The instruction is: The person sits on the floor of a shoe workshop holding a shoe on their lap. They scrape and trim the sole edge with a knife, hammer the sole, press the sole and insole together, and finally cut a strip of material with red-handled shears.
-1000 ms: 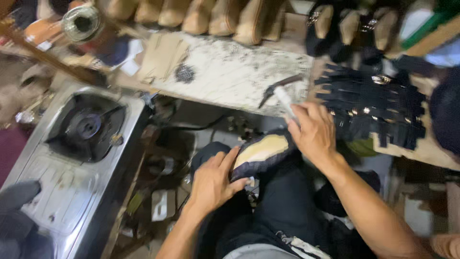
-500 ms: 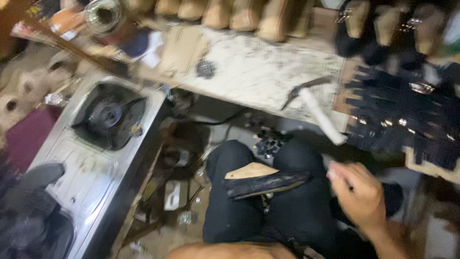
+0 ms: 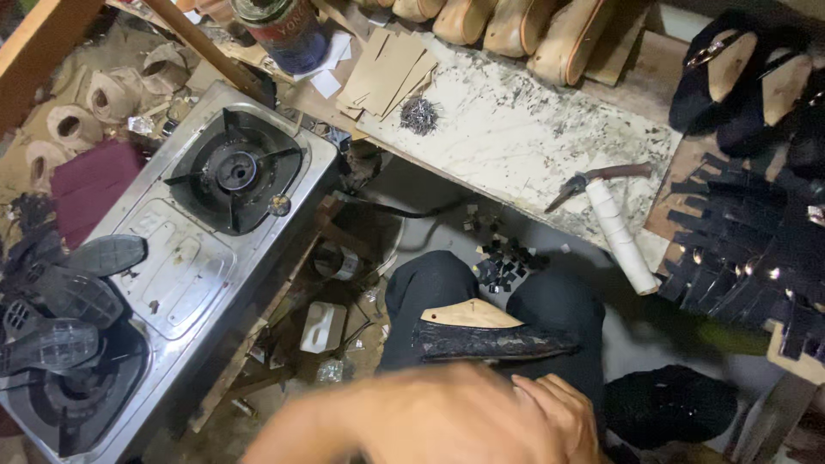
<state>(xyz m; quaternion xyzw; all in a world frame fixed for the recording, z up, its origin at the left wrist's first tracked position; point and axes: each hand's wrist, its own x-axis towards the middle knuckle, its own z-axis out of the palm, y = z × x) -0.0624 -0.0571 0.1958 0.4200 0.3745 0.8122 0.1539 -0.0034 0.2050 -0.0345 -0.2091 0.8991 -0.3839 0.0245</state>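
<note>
Shoe (image 3: pixel 481 335) lies on the person's lap, across both dark trouser legs, with its tan sole side up and its dark lacy side facing us. 1 hand (image 3: pixel 481 417) is blurred at 6 o'clock, just below the shoe. It looks flat and loosely spread, and it holds nothing I can see. I cannot tell if it touches the shoe, or which hand it is. The other hand is out of sight.

What could go wrong? The shoe only rests on the knees, so I think it could slide off toward the small dark scraps (image 3: pixel 507 262) at 12 o'clock if a knee moves. The hammer (image 3: pixel 601 215) sticks out past the edge of the stone slab (image 3: pixel 533 129) at 1 o'clock, so a bump could knock it down. A pile of little nails (image 3: pixel 419 114) sits at 11 o'clock and could scatter.

Open room is small. The stove (image 3: pixel 172 283) crowds in at 9 o'clock, with 3 dark soles (image 3: pixel 60 292) on it, and dark straps (image 3: pixel 748 249) fill 3 o'clock. Only the gap over the lap is free.
</note>
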